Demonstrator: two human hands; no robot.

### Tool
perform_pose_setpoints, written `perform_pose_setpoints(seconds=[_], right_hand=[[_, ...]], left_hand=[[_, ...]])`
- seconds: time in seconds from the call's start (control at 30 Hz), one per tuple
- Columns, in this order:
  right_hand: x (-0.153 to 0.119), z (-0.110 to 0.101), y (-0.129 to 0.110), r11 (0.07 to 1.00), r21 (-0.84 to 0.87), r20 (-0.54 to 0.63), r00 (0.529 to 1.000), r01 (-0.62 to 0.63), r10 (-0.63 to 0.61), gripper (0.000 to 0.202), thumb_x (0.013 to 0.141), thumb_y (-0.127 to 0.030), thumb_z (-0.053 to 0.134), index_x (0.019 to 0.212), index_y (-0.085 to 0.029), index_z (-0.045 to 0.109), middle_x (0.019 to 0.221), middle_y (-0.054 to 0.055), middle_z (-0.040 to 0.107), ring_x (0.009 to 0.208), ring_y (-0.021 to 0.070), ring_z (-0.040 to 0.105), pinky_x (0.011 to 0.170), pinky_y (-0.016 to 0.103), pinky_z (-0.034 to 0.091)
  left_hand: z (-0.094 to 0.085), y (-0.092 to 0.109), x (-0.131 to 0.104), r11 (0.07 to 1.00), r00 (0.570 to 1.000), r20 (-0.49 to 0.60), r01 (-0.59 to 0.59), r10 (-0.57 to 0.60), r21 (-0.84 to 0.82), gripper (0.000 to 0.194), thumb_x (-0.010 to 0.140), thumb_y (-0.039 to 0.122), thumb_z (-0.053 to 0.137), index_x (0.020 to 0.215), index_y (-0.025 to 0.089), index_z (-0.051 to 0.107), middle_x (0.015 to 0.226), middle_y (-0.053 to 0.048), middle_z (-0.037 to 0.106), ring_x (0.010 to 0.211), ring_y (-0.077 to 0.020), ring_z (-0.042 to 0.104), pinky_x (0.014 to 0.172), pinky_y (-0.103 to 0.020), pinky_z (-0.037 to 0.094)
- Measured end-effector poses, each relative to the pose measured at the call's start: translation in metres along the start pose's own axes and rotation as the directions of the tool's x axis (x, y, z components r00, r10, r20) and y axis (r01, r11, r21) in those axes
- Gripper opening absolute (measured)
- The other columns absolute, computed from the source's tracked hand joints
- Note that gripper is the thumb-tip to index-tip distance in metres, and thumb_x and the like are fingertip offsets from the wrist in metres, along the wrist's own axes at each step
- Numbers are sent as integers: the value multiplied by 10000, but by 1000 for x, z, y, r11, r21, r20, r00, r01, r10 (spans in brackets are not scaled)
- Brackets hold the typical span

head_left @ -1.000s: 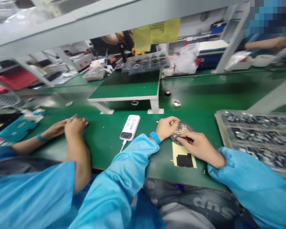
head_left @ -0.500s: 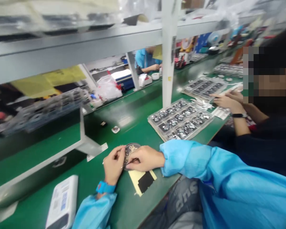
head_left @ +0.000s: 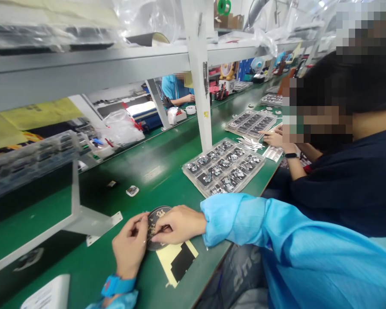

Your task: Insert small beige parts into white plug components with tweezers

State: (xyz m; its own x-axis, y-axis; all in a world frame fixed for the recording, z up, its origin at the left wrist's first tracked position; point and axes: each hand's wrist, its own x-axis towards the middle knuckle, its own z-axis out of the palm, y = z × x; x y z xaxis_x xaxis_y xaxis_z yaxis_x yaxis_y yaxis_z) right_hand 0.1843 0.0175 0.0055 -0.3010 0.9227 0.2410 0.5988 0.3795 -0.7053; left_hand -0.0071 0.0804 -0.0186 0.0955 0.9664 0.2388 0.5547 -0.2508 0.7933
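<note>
A round dark dish (head_left: 154,246) with small beige pieces in it lies on the green bench in front of me. My left hand (head_left: 130,242) is closed at the dish's left edge, thumb and fingers pressed together on the rim. Over the dish, my right hand (head_left: 180,225) reaches in from the right with its fingertips pinched among the pieces. Whatever those fingertips hold is too small to make out. A yellow sheet with a black patch (head_left: 183,262) lies beside the dish, under my right wrist.
Clear compartment trays (head_left: 223,167) of small parts stand to the right. A co-worker's hands (head_left: 273,139) work beyond them. A white shelf post (head_left: 197,86) and a metal bracket foot (head_left: 96,223) rise from the bench. A white box-like device (head_left: 48,294) lies at lower left.
The camera view has turned to the right, so the scene sits further left. Both my hands stay at the dish in nearly the same pose.
</note>
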Motion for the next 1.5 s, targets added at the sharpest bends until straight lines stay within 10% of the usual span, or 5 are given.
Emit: perform_pose_setpoints(seconds=[1.5], right_hand=[[-4,-8,-11,1000,-6,27,999,19,-19,256,911,-486,640,943,-260,756,757,-55,673,768,114,606,651,230,354]], left_hand=[[-2,-2,9,995,989,144,15,-29,96,549,790,638,635,1107,202,740,753,-17,667,720,-213,614,673,-309,467]])
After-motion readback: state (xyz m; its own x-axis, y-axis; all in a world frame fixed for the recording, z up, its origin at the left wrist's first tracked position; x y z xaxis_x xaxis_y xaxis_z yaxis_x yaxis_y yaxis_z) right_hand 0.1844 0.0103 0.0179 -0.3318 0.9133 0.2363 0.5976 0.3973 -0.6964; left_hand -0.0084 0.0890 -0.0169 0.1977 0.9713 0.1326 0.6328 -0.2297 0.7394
